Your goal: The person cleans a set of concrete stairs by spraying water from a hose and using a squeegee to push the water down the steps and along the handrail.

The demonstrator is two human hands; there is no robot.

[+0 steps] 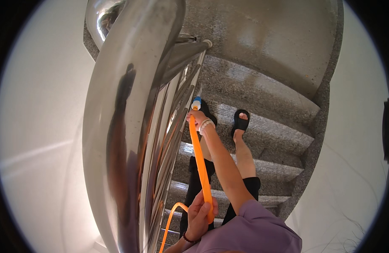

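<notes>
My right hand, with a pale beaded bracelet at the wrist, grips an orange hose just behind its blue and white nozzle. Water sprays from the nozzle tip towards the stair beside the railing posts. Lower down, my left hand, with a dark beaded bracelet, is closed around the same hose near my body. From there the hose bends over and runs down at the left of my legs.
A thick polished metal handrail with metal balusters rises at the left. Wet-looking speckled stone steps lie under my black open-toed slippers, with a landing beyond. A pale wall borders the right side.
</notes>
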